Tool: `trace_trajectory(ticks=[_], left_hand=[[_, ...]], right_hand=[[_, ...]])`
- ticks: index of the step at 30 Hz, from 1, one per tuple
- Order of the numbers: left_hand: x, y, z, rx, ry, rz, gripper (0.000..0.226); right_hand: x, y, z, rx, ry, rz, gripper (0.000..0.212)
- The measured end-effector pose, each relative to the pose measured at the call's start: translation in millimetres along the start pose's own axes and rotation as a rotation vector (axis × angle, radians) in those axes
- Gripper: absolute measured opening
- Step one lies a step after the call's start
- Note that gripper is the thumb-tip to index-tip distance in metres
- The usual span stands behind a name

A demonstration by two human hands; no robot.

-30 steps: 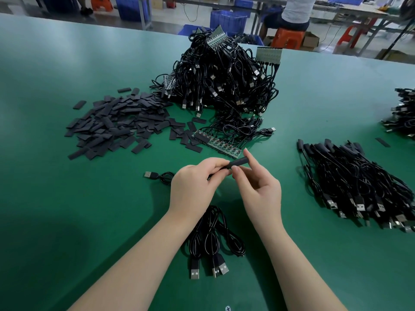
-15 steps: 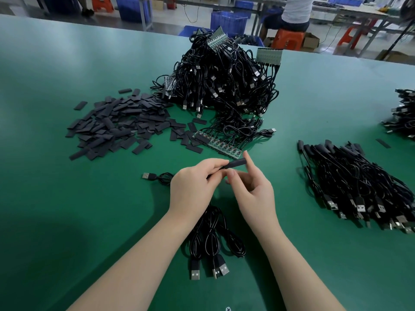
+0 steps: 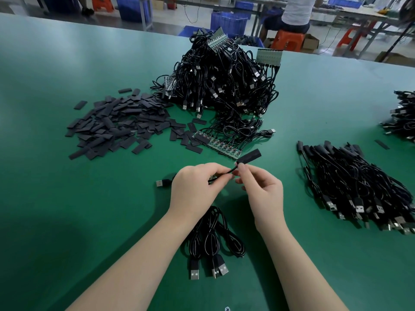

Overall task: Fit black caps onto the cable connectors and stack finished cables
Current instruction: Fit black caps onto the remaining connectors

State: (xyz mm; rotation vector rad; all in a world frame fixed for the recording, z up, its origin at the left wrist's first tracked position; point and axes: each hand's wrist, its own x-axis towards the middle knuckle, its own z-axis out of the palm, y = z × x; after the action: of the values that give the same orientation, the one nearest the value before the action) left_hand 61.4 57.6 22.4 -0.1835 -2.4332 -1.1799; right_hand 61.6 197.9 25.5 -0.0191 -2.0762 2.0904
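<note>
Hands are seen from above, held close together over a green counter point(image 3: 67, 209). A thin black cable point(image 3: 221, 176) is gripped inside the curled fingers of the left hand point(image 3: 195, 187), and the same cable is pinched by the fingers of the right hand point(image 3: 262, 191) just behind a black cap point(image 3: 249, 156). The cap is raised off the counter, angled up and to the right, and is seated on the end of the cable. A USB plug point(image 3: 162, 183) is seen lying on the counter just left of the left hand. A small bundle of looped cables point(image 3: 213, 243) is laid between the forearms, with its plugs pointed toward the viewer. A loose heap of flat black caps point(image 3: 116, 124) is spread on the counter to the far left. A tall tangled pile of uncapped cables point(image 3: 222, 81) is set beyond the hands, and a strip of small green circuit boards point(image 3: 215, 144) is laid at its near edge. A stack of capped cables point(image 3: 359, 187) is arranged in rough rows to the right, well apart from the hands. Another heap of cables point(image 3: 402, 117) is partly cut off at the right edge. A seated person point(image 3: 292, 16) on an orange stool point(image 3: 287, 40) and blue crates point(image 3: 229, 24) are visible behind the counter.
</note>
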Motion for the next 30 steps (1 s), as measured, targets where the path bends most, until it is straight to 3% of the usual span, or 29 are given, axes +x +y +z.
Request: trace_trajectory(ticks=[5, 8, 11, 13, 14, 16, 18, 20, 22, 24, 27, 30], left_hand=[[0.5, -0.6, -1.6, -0.008, 0.012, 0.026, 0.019], [1.0, -0.2, -4.3, 0.003, 0.107, 0.059, 0.036], [2.0, -2.6, -5.8, -0.013, 0.178, 0.054, 0.032], [3.4, -4.2, -5.4, -0.036, 0.183, 0.031, 0.026], [4.2, -4.7, -4.8, -0.046, 0.177, 0.022, 0.024], [4.9, -5.2, -3.4, -0.058, 0.162, 0.006, 0.022], [5.0, -5.4, -3.2, -0.062, 0.148, 0.000, 0.022], [4.0, -5.1, -3.9, -0.067, 0.144, 0.001, 0.022], [3.5, -5.0, -4.5, -0.090, 0.152, -0.012, 0.021], [3.9, -6.5, -5.0, -0.110, 0.162, -0.040, 0.021], [6.2, -12.6, -7.8, 0.031, 0.132, -0.077, 0.031], [9.3, -18.0, -8.3, 0.227, 0.047, -0.152, 0.046]], right_hand=[[-3.3, -0.9, 5.8, -0.033, -0.037, -0.042, 0.018], [4.6, -21.1, -1.3, 0.276, 0.045, 0.034, 0.017], [23.4, -52.8, -33.9, 0.396, 0.206, -0.068, 0.016], [34.5, -72.8, -65.4, 0.177, 0.382, -0.225, 0.011], [39.9, -79.9, -81.7, -0.010, 0.475, -0.289, 0.007], [52.5, -86.5, -110.4, -0.482, 0.614, -0.333, 0.019], [71.3, -79.6, -137.2, -0.977, 0.636, -0.244, 0.030], [87.5, -64.7, -154.8, -1.347, 0.475, 0.038, 0.033], [91.4, -50.8, -158.9, -1.512, 0.273, 0.394, 0.042], [90.5, -38.2, -162.6, -1.615, 0.175, 0.527, 0.049], [88.7, -30.5, -154.7, -1.662, 0.258, 0.439, 0.047], [73.9, -34.0, -116.9, -1.558, 0.316, 0.026, 0.041]])
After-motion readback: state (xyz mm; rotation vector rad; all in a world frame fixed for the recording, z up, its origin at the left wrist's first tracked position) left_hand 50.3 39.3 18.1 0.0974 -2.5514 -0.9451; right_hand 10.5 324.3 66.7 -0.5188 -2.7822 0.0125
